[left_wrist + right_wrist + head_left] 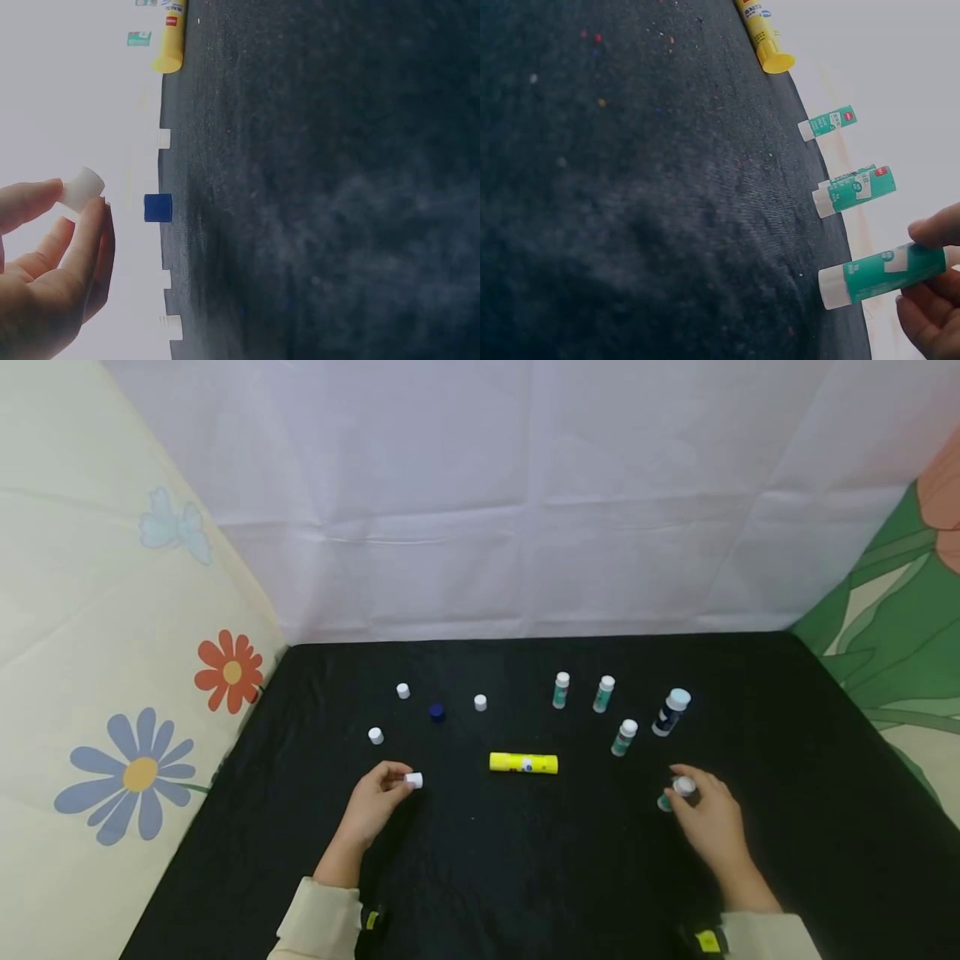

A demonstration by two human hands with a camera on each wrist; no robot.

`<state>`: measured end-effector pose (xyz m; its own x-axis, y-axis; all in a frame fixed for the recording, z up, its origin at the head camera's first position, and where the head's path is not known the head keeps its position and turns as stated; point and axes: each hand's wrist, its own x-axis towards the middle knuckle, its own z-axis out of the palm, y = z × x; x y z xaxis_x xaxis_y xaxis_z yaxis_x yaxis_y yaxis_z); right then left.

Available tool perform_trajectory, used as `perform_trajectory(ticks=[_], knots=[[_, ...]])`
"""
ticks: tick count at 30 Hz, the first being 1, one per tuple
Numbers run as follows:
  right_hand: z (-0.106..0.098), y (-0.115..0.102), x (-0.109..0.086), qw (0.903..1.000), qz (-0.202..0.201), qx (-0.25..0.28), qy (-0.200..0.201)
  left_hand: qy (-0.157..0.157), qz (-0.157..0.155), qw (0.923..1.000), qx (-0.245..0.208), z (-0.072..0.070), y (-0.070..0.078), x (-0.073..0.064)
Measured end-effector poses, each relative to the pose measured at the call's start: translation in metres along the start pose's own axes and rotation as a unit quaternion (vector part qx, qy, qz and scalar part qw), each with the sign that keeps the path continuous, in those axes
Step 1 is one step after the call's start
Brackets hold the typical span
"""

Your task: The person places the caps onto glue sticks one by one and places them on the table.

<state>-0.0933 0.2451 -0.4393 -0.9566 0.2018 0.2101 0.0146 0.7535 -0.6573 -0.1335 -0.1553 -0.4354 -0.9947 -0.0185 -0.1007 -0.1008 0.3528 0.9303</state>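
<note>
Between thumb and fingertips, my left hand (372,806) pinches a small white cap (414,780); the left wrist view shows this cap (83,189) raised above the table. On the right, my right hand (711,820) grips a green glue stick (885,274) near its upper end, its white base pointing down. Several white caps (376,736) and one blue cap (437,712) stand beyond the left hand. Past the right hand, several green glue sticks (624,738) stand upright, along with a larger dark blue glue stick (667,718).
A yellow glue stick (523,763) lies on its side midway between the hands. Black cloth (525,877) covers the table. A white sheet (525,527) hangs behind the far edge, with flower-printed cloth (90,610) at the left side.
</note>
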Motion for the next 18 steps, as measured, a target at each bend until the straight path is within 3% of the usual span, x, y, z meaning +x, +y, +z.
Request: perform_trajectory(ticks=[8,18], knots=[[0.003,0.000,0.000,0.9990,0.036,0.025,-0.009,-0.006,-0.001,1.0000,-0.006,0.000,-0.001,-0.002],[0.016,0.002,-0.003,0.9918,0.110,0.061,0.019,-0.009,0.003,0.9999,-0.004,0.001,-0.003,-0.004]])
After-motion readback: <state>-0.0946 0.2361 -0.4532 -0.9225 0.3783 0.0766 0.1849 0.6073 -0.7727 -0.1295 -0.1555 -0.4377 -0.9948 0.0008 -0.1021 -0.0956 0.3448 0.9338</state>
